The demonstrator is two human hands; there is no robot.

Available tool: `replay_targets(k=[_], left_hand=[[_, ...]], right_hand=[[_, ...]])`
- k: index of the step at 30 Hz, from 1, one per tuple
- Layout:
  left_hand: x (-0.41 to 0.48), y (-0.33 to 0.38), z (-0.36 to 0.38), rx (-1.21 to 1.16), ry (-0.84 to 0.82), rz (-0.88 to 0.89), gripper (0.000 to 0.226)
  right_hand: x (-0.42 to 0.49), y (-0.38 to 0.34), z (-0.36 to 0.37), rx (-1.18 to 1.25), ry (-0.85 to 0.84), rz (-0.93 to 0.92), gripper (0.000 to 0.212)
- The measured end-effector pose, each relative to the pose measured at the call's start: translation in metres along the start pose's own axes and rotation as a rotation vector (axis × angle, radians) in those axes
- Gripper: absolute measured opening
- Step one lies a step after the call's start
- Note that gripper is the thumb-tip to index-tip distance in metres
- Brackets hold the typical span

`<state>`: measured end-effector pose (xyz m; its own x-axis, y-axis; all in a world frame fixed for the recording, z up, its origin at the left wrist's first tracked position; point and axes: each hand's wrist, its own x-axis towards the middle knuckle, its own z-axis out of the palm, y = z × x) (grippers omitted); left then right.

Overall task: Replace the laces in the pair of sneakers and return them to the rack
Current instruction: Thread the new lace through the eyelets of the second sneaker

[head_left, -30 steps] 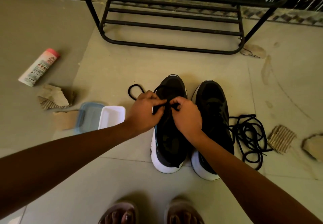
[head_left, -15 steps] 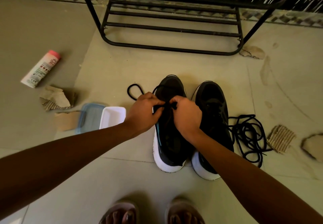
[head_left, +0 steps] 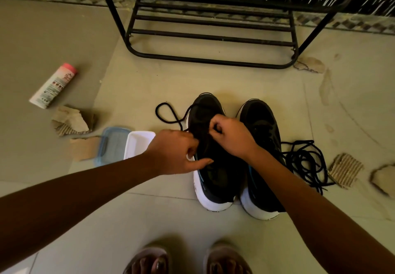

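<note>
**Relacing the left sneaker**

Head view: the left hand (head_left: pixel 175 152) has drawn back from the right hand (head_left: pixel 232 136), its fingers curled on the lace (head_left: pixel 156 113). The right hand pinches the lace at the left sneaker (head_left: pixel 215 178), which stands on the floor before the rack (head_left: pixel 213 37).

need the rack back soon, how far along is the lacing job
Done: nothing certain; lacing on the right sneaker is too dark to judge. In hand: the left hand and right hand work a lace on the left sneaker. Left: finish lacing, likely sort the loose lace pile, set both sneakers on the rack.
</note>
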<state>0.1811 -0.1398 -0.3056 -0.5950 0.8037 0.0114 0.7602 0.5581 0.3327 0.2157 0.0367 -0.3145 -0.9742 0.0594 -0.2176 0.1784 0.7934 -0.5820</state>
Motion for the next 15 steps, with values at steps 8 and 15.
replay_targets(k=[8, 15], left_hand=[[0.003, 0.025, 0.008, -0.223, -0.225, -0.319, 0.053], [0.004, 0.022, 0.007, -0.250, -0.291, -0.325, 0.050]], right_hand=[[-0.011, 0.007, -0.009, 0.068, 0.165, 0.006, 0.006], [-0.006, -0.002, 0.001, -0.003, 0.211, 0.078, 0.024]])
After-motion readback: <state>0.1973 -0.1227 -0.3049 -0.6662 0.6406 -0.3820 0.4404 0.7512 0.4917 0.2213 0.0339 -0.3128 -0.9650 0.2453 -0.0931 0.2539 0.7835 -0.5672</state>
